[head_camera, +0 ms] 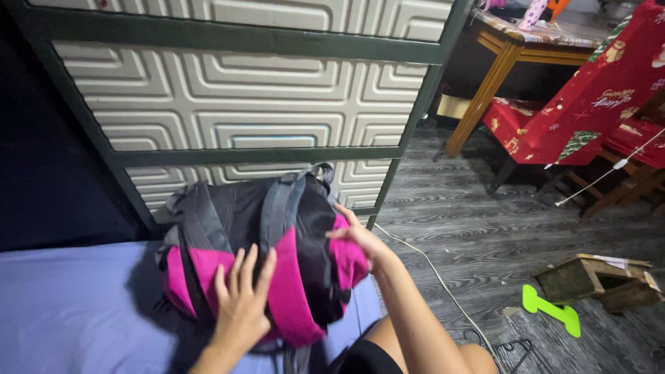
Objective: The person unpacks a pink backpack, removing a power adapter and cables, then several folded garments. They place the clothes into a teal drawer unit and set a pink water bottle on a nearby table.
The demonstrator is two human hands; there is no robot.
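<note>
Grey wood-patterned flooring runs along the right side of the head view, and a lilac bedsheet covers the surface under the hands. Behind it stands a dark green frame filled with cream embossed panels.

On the sheet, up against that frame, sits a pink and black backpack, its grey straps draped over the top. The left hand lies flat on the front pink panel, fingers spread and pointing up, palm pressed to the fabric; it grips nothing. Its forearm rises from the bottom edge. The right hand reaches in from the right, wrist bent, fingers curled over the bag's right side and pinching a fold of pink fabric. The right forearm slants down to the bottom edge over a bare knee.

Right of the pinching hand, a white cord trails across the floor. Farther right lie a bright green flat plastic piece and a small wooden box. Well beyond, at top right, stand a wooden table and a chair with a red patterned cover.
</note>
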